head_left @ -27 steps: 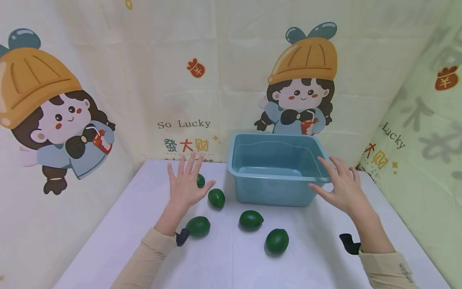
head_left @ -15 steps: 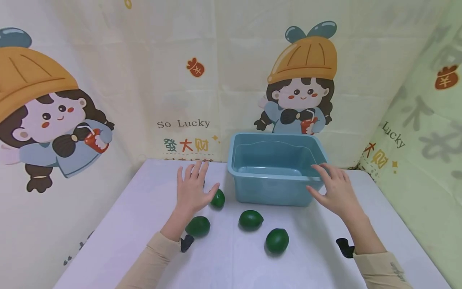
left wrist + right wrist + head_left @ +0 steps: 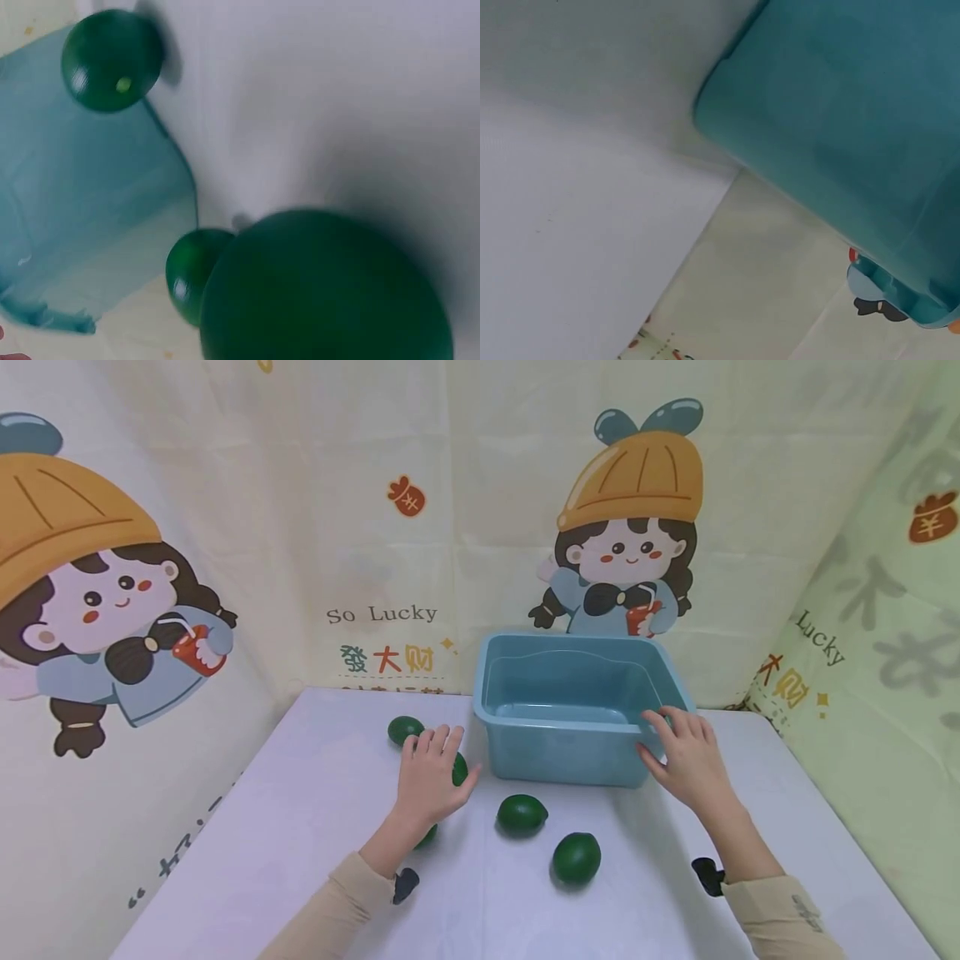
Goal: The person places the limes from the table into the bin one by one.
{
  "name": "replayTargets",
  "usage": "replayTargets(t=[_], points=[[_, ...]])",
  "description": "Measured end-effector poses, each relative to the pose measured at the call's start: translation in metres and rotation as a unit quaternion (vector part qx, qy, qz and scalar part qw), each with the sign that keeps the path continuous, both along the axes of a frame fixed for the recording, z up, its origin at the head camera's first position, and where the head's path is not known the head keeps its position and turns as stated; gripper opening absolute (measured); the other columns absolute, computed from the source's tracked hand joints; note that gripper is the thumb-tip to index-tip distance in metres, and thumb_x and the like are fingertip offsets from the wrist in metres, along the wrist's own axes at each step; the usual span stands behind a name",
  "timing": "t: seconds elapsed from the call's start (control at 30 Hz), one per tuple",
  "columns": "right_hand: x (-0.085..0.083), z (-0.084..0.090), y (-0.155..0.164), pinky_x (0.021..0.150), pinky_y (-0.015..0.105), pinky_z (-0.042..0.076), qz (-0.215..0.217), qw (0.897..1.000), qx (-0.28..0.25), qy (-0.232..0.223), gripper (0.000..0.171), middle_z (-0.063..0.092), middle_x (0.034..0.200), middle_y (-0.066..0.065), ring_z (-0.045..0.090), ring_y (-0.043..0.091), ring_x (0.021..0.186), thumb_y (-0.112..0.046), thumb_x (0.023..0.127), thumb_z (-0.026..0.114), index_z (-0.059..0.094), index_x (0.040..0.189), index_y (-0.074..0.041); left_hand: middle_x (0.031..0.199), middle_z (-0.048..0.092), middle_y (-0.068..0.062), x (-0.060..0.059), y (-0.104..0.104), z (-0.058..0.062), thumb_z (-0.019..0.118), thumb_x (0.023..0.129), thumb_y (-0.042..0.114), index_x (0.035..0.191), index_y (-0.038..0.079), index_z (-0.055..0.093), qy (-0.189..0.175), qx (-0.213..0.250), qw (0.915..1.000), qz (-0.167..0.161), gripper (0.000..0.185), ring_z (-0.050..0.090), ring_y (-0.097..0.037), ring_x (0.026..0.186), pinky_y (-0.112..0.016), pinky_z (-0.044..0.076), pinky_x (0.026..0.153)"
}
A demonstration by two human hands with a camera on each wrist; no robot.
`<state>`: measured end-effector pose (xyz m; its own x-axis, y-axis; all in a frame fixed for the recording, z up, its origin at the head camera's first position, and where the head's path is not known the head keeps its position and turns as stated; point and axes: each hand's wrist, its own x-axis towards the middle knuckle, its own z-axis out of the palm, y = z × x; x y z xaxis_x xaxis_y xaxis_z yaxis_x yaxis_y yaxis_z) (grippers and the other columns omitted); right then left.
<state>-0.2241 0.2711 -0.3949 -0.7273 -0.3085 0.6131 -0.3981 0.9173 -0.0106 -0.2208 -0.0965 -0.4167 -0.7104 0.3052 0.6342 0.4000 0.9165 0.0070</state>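
Note:
My left hand (image 3: 431, 781) hovers with parted, slightly bent fingers, overlapping a lime (image 3: 460, 768) in the head view. Another lime (image 3: 406, 731) lies beyond its fingertips, and a third lime (image 3: 427, 837) is partly hidden by the wrist. In the left wrist view one large lime (image 3: 322, 292) fills the lower part. My right hand (image 3: 686, 760) is at the front right corner of a blue plastic bin (image 3: 566, 756), fingers bent over its rim and thumb in front of the wall, with a gap between thumb and fingertips. The bin stands upright with nothing visible inside.
Two more limes, one nearer the bin (image 3: 522, 815) and one closer to the front (image 3: 576, 859), lie on the white table (image 3: 480, 918). Printed cloth (image 3: 495, 527) hangs behind and on both sides. In the right wrist view the bin's wall (image 3: 840, 135) stands near the table edge.
My left hand has moved right and toward me, uncovering the far lime. My right hand has come down and left to the bin's rim, its thumb and fingers drawing closer together. The bin stays put.

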Motion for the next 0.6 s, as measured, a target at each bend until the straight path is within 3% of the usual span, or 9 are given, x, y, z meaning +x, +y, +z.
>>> replayTargets(t=[0.2,0.4,0.6], points=[[-0.003,-0.005,0.001,0.087,0.054,0.029,0.007,1.0,0.005,0.009,0.05,0.047,0.108,0.02,0.041,0.039,0.102,-0.014,0.069,0.071,0.05,0.114,-0.006,0.106,0.053,-0.008,0.002,0.011,-0.01,0.056,0.079,0.043,0.117,0.008,0.055,-0.014,-0.017,0.9993,-0.031,0.052,0.045,-0.026,0.095,-0.046,0.034,0.085],[-0.006,-0.011,0.001,0.087,0.053,0.029,0.017,1.0,0.001,0.02,0.042,0.048,0.104,0.019,0.042,0.038,0.099,-0.017,0.074,0.065,0.05,0.112,-0.005,0.101,0.051,-0.005,-0.001,0.023,-0.026,0.052,0.078,0.045,0.115,0.011,0.055,0.002,-0.038,0.9974,-0.062,0.05,0.045,-0.024,0.09,-0.042,0.033,0.081],[-0.008,-0.013,-0.001,0.085,0.051,0.028,0.015,1.0,-0.006,0.021,0.035,0.047,0.101,0.018,0.041,0.037,0.096,-0.019,0.081,0.058,0.05,0.111,-0.004,0.105,0.052,-0.004,0.001,0.034,-0.038,0.05,0.081,0.049,0.118,0.014,0.056,-0.03,-0.078,0.994,-0.071,0.051,0.046,-0.023,0.093,-0.042,0.034,0.083]])
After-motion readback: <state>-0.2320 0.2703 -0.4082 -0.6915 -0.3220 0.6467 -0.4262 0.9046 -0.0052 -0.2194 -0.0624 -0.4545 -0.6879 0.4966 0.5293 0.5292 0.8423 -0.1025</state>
